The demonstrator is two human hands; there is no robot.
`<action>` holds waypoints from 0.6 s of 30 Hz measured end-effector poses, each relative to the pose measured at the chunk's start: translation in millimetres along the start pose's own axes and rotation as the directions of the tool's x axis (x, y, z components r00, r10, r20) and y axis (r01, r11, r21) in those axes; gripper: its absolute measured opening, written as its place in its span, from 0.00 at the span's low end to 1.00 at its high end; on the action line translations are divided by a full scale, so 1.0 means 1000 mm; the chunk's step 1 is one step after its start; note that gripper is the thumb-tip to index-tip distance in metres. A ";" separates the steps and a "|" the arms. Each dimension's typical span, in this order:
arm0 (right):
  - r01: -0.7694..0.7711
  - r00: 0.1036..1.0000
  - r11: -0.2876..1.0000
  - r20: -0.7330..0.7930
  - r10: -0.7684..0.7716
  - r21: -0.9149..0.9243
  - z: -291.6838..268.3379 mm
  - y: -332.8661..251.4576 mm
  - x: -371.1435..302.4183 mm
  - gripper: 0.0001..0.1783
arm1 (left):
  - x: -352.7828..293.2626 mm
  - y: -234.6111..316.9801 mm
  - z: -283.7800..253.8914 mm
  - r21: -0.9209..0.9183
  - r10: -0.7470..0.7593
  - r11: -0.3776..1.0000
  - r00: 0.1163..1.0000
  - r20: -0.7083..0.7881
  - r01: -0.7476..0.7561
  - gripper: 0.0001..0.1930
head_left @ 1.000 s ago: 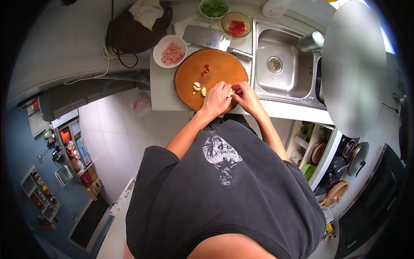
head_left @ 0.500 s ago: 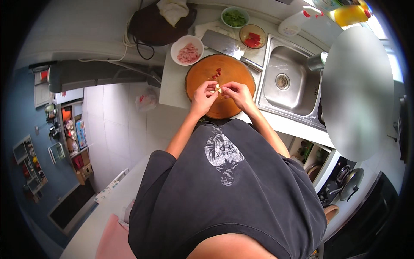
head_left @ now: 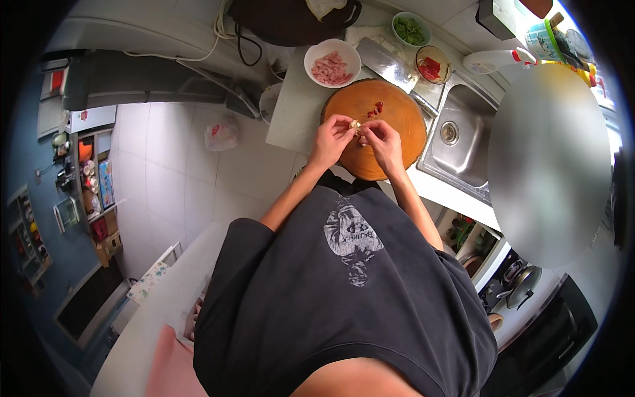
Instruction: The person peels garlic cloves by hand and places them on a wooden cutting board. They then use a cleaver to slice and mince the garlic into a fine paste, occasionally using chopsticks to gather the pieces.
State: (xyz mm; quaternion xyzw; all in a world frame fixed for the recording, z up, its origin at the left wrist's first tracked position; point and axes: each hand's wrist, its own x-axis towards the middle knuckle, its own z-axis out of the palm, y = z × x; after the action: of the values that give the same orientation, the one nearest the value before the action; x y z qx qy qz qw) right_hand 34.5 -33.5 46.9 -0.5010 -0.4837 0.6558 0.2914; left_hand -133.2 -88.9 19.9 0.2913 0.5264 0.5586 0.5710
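Note:
Over the round wooden chopping board, both my hands meet at a small pale garlic clove. My left hand pinches it between thumb and fingertips. From the other side, the closed fingertips of my right hand touch the clove. A further small pale piece shows just below the fingers on the board. Chopped dark red chilli lies in a short line beyond my hands. Past the board's far edge rests a wide-bladed cleaver.
A white bowl of sliced pink meat stands beyond the board at left. Farther back are a bowl of green leaves and a glass bowl of red pepper. A steel sink adjoins at right; a white bottle stands behind it.
The whole view has shifted, so the board and bowls sit farther right and my hands with them. My hands stay together at the clove, turning it slightly.

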 end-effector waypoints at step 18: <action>0.040 0.990 0.997 -0.136 -0.048 -0.060 -0.017 -0.003 -0.002 0.14 | 0.031 -0.001 0.009 0.111 0.016 0.993 0.964 0.265 -0.047 0.12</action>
State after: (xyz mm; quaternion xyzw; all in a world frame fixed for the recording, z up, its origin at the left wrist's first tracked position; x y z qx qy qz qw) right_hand 51.3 -28.6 50.2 -0.5424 -0.4917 0.5991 0.3241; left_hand -130.5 -57.4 13.1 0.4042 0.4728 0.4924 0.6088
